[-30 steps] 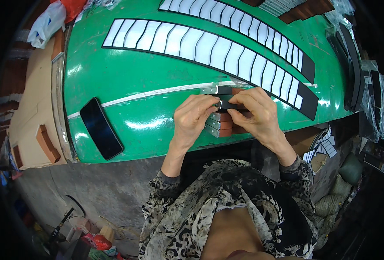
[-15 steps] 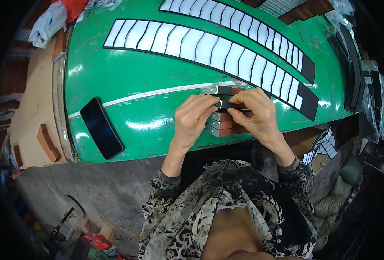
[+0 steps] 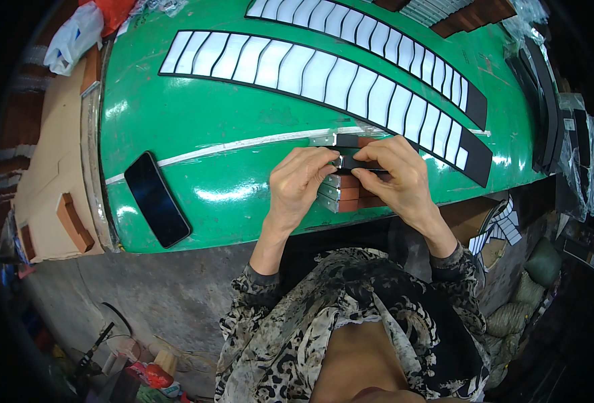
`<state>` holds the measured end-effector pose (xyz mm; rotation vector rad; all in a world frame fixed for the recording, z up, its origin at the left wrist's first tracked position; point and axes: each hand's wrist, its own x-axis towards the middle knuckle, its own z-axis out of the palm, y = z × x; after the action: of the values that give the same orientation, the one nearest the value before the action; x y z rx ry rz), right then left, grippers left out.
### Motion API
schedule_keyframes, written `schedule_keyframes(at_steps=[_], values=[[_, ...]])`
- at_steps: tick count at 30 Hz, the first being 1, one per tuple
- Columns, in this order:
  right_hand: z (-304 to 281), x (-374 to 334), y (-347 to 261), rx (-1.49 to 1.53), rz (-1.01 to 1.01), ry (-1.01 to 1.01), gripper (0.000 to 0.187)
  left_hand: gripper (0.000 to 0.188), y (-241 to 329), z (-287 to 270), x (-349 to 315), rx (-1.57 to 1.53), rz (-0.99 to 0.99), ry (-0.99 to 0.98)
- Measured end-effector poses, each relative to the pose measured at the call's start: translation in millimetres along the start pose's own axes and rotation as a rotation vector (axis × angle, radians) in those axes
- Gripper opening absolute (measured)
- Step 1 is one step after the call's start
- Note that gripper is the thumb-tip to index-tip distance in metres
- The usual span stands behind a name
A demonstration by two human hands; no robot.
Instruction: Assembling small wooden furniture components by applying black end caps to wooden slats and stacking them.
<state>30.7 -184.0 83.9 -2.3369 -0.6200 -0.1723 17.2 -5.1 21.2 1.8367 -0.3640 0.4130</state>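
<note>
A short black strip (image 3: 361, 164) with a shiny metal piece (image 3: 339, 162) at its left end is held between both hands. My left hand (image 3: 295, 180) is closed in a pinch at that metal end, its thumb and forefinger together. From the other side, my right hand (image 3: 402, 176) grips the strip between thumb and fingers. Under and just nearer than the strip lies a stack of reddish-brown bars (image 3: 351, 193) with silver metal ends. Just beyond the hands lies another bar (image 3: 340, 140), dark with a metal end. My fingers hide part of the strip and the stack.
Two long curved black panels with white segments, a nearer one (image 3: 283, 65) and a farther one (image 3: 357, 28), lie across the green table (image 3: 243, 111). A phone (image 3: 157, 199) rests at the left. Brown pieces (image 3: 74, 223) sit on cardboard (image 3: 48, 174). Wrapped dark panels (image 3: 572, 154) stand at the right.
</note>
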Motion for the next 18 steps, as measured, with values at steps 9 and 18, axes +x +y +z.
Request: schedule_keyframes(at_steps=[9,18], values=[[0.3,0.5,1.7,-0.024,-0.011,-0.003,0.023,0.021,-0.6,0.5,0.2,-0.003,0.004,-0.003],[0.4,1.6,4.3,-0.021,-0.023,-0.008,0.024,0.022,0.3,0.0,0.4,0.005,0.011,-0.002]])
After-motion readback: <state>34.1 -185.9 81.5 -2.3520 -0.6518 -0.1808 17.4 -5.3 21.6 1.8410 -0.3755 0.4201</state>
